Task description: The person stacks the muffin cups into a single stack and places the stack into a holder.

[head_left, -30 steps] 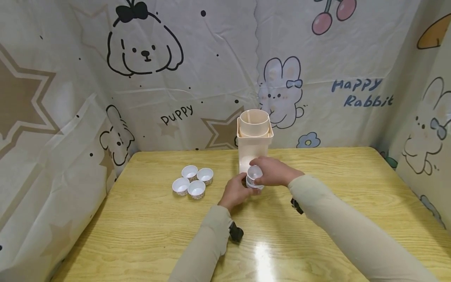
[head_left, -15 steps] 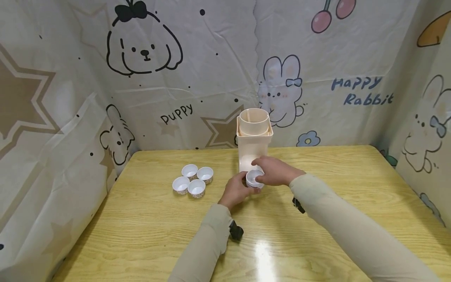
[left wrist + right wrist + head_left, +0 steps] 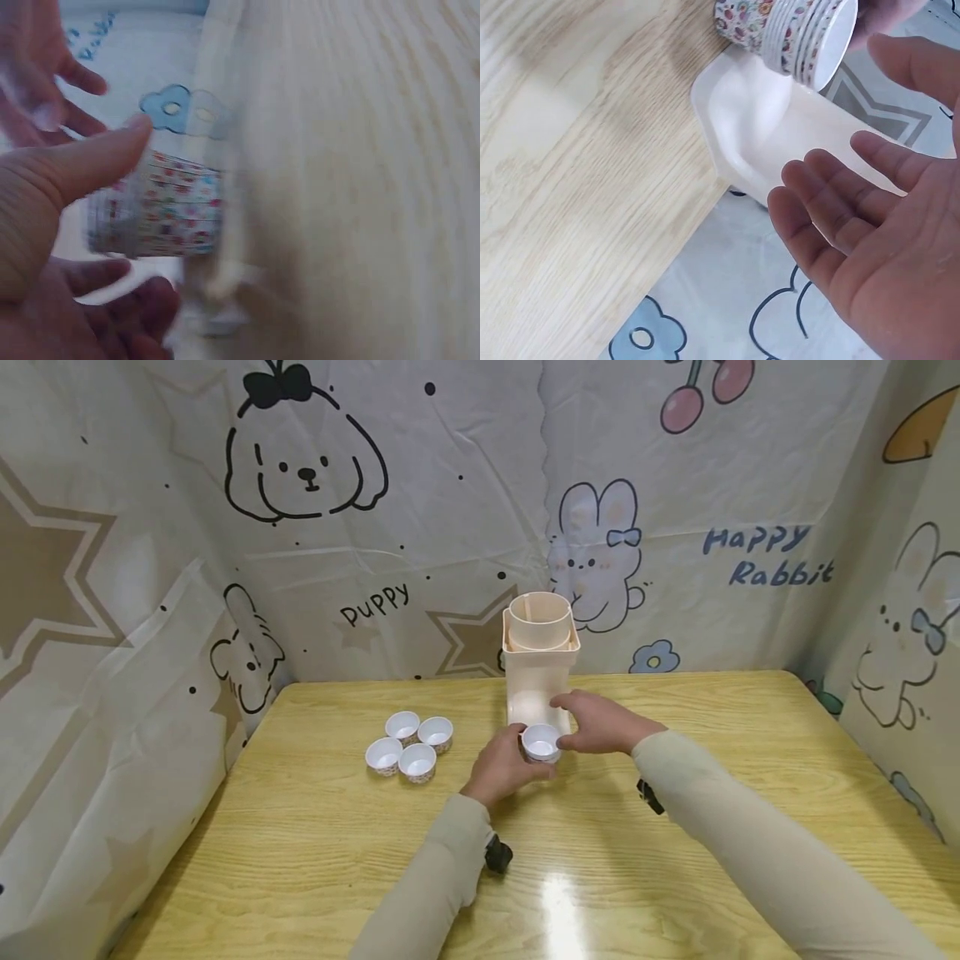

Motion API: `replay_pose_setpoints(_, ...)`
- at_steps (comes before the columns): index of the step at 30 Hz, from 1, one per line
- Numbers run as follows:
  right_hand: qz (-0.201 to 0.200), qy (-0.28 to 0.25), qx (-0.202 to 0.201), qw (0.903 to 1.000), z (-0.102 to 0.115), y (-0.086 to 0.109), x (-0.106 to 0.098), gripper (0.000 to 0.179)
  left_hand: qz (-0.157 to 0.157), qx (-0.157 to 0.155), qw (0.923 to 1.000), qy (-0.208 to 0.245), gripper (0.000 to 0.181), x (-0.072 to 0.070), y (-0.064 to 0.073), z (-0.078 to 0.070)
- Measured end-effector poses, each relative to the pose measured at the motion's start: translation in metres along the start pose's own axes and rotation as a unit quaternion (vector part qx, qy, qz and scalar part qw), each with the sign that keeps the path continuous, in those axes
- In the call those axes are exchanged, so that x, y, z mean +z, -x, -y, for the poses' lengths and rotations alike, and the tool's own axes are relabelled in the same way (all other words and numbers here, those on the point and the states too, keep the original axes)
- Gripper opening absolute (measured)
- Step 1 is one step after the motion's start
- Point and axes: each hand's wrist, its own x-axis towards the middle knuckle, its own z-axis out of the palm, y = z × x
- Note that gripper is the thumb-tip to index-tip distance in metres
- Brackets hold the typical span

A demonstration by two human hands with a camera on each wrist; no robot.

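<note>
A nested stack of small floral-print paper baking cups (image 3: 541,742), white inside, is upright in front of the beige holder. My left hand (image 3: 504,767) holds the stack from the left, thumb and fingers around its sides; in the left wrist view the thumb lies along the patterned cups (image 3: 176,206). Just right of the stack is my right hand (image 3: 603,724), fingers spread and nothing in them. The right wrist view shows its palm and relaxed fingers (image 3: 832,195) apart from the stacked cups (image 3: 787,34), whose several rims show. The beige plastic holder (image 3: 538,681) has a round tube on top.
Several more paper cups (image 3: 401,746) stand in a cluster on the wooden table (image 3: 315,860), left of the hands. A printed cloth (image 3: 465,527) with cartoon animals hangs behind the table and along both sides.
My right hand lowered a cup into the stack held by the left hand, then let go and moved slightly right, fingers opening. The left hand stayed around the stack.
</note>
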Motion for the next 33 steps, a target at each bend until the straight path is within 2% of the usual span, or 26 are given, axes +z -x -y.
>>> replay_pose_setpoints(3, 0.004, -0.014, 0.010, 0.9998, -0.006, 0.003, 0.000, 0.063, -0.004, 0.009, 0.9976, -0.069, 0.086, -0.013, 0.009, -0.010)
replay_pose_setpoints(6, 0.004, -0.038, 0.018, 0.9991, -0.013, 0.005, 0.001, 0.064, -0.022, 0.031, 0.9922, -0.119, 0.077, -0.030, 0.020, -0.019)
replay_pose_setpoints(10, -0.004, -0.078, 0.029, 0.9966, -0.022, 0.007, 0.005, 0.065, -0.060, 0.083, 0.9856, -0.135, 0.059, -0.053, 0.035, -0.029)
replay_pose_setpoints(15, -0.030, -0.142, 0.051, 0.9881, -0.024, 0.010, 0.020, 0.068, -0.089, 0.141, 0.9750, -0.146, 0.051, -0.073, 0.045, -0.034)
replay_pose_setpoints(18, -0.047, -0.186, 0.064, 0.9793, -0.021, 0.010, 0.035, 0.075, -0.094, 0.161, 0.9695, -0.159, 0.049, -0.080, 0.045, -0.028)
replay_pose_setpoints(21, -0.064, -0.219, 0.075, 0.9709, -0.017, 0.008, 0.051, 0.082, -0.097, 0.177, 0.9627, -0.180, 0.048, -0.084, 0.044, -0.017)
replay_pose_setpoints(25, -0.083, -0.250, 0.075, 0.9619, -0.011, 0.003, 0.069, 0.088, -0.093, 0.182, 0.9539, -0.220, 0.046, -0.090, 0.042, 0.002)
replay_pose_setpoints(30, -0.103, -0.269, 0.076, 0.9548, 0.000, -0.001, 0.078, 0.086, -0.087, 0.168, 0.9512, -0.244, 0.045, -0.099, 0.045, 0.018)
replay_pose_setpoints(33, -0.114, -0.253, 0.086, 0.9568, 0.003, -0.002, 0.079, 0.081, -0.074, 0.160, 0.9543, -0.241, 0.046, -0.105, 0.046, 0.023)
